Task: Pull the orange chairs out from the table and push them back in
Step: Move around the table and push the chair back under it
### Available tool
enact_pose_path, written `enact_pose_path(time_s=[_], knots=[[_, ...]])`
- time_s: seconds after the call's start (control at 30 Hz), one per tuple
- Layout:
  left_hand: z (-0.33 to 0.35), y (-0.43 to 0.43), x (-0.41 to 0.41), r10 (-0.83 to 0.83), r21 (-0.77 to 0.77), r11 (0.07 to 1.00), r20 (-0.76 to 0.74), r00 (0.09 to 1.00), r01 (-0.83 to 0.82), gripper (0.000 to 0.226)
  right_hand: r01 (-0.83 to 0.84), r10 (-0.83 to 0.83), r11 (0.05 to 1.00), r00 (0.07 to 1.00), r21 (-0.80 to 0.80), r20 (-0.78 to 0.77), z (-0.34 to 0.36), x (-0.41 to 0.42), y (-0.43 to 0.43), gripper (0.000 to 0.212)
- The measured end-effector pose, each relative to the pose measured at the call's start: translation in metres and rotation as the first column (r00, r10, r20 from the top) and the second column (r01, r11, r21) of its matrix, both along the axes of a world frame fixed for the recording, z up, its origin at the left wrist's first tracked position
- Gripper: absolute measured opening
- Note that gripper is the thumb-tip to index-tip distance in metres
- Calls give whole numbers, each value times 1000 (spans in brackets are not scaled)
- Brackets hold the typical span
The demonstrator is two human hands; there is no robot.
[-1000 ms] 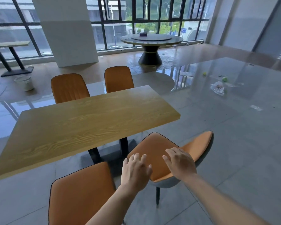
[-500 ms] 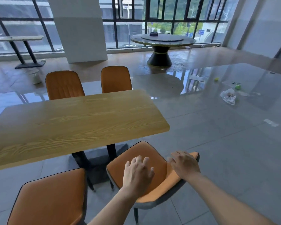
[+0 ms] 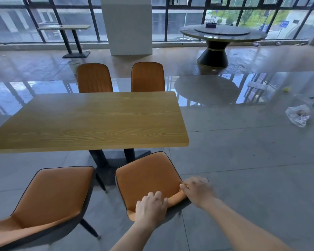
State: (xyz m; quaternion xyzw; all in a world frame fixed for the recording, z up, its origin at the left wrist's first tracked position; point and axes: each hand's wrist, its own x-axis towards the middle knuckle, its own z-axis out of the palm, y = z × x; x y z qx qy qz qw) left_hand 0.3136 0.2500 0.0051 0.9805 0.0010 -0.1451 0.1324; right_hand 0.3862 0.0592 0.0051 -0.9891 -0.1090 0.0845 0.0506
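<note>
An orange chair point(image 3: 147, 180) stands on the near side of the wooden table point(image 3: 98, 122), its seat facing the table and clear of the table's edge. Both my hands hold the top of its backrest: my left hand point(image 3: 150, 207) grips the left part, my right hand point(image 3: 198, 190) grips the right corner. A second orange chair point(image 3: 56, 194) stands to its left, also out from the table. Two more orange chairs point(image 3: 94, 78) point(image 3: 147, 77) are tucked in on the far side.
A round dark table point(image 3: 223, 33) stands at the back right, a white pillar point(image 3: 129, 26) behind the far chairs, a narrow table point(image 3: 65, 28) by the windows and a small bucket point(image 3: 73, 65) at the back left. A plastic bag point(image 3: 297, 115) and small litter lie on the floor at right.
The chair in my hands has swung round from an angled position to face the table squarely. My view has shifted right round the table; both hands stayed on the backrest.
</note>
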Motion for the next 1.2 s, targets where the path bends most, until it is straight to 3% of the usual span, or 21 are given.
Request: enact_pose_path(time_s=[0.1,0.27,0.4,0.57,0.63,1.07,1.2], knots=[[-6,-7,-13,-92,34,995,-20,996,92,21,-40,43,997,998,-61,35,-5,-1,0,52],[-2,-10,-21,110,-7,994,79,991,-110,32,-22,34,994,993,-108,110,-10,-4,2,51],[-13,-3,-20,29,61,997,127,992,-37,42,1,13,993,993,-121,117,-8,-9,7,53],[-36,27,-23,-73,133,990,173,982,50,84,-1,15,993,993,-117,119,-10,-28,22,58],[-41,44,-29,-117,158,984,181,976,88,89,6,3,996,994,-87,109,-10,-41,32,58],[-27,139,-75,-21,30,999,243,970,14,49,82,-82,997,992,3,96,-7,-120,116,51],[-23,161,-85,19,13,1000,222,975,-22,47,89,-91,996,992,28,92,-12,-137,137,53]])
